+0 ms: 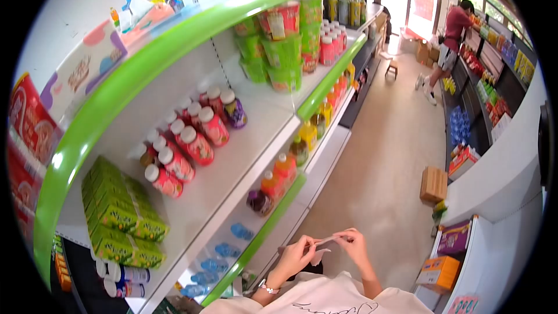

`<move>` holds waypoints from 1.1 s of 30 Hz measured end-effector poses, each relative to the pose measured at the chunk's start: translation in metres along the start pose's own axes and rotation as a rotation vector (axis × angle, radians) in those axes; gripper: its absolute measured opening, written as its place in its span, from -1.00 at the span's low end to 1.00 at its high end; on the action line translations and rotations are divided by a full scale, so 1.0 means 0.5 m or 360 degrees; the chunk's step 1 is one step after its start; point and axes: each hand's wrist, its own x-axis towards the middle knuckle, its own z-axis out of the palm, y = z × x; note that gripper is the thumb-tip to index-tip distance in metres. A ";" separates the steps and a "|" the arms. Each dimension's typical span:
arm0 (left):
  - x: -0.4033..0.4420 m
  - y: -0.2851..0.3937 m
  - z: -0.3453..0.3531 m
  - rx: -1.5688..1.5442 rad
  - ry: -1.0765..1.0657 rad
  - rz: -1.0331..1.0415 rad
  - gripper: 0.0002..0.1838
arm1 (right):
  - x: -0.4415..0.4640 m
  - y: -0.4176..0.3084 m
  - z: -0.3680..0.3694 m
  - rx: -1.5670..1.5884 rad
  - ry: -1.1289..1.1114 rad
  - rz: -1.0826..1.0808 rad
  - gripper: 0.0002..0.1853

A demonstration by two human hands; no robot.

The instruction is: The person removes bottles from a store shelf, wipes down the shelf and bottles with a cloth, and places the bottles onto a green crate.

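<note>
My left hand (297, 256), with a bracelet at the wrist, pinches one end of a thin, pale, limp strip (326, 240). The other end is gripped between the fingers of my right hand (352, 243), so the strip is stretched between both hands in front of my body. Part of it hangs below the left fingers. Whether it is cloth, film or paper I cannot tell. Close by on the left is the green-edged shelf (256, 279) with blue-capped water bottles (214, 264) on its lower level.
Pink drink bottles (197, 145), green instant-noodle tubs (283, 58) and green drink packs (125, 215) stand on the left shelf. A person (454, 29) works at the far right shelving. A stool (392, 70) and a cardboard box (433, 184) stand on the aisle floor (378, 157).
</note>
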 end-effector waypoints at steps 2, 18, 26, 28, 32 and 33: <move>0.073 0.004 -0.020 0.0051 0.0022 0.0123 -0.86 | 0.064 0.014 0.017 0.0343 0.0385 -0.0153 -0.83; 0.324 0.053 0.022 0.0143 0.0063 0.0443 -0.88 | 0.400 -0.155 0.170 0.1935 -0.0510 0.0396 -0.73; 0.430 0.014 0.022 0.0356 0.0258 0.0142 -0.85 | 0.610 -0.105 0.126 0.0778 -0.0434 -0.0331 -0.75; 0.472 0.032 0.015 0.0344 0.0333 0.0124 -0.85 | 0.674 -0.092 0.126 0.0438 -0.0454 -0.0532 -0.75; 0.563 0.046 0.026 0.0487 0.0423 0.0168 -0.84 | 0.716 -0.157 0.101 0.1100 -0.0815 -0.0452 -0.62; 0.583 0.044 0.037 0.0568 0.0475 0.0177 -0.84 | 0.715 -0.190 0.087 0.1445 -0.0940 -0.0321 -0.52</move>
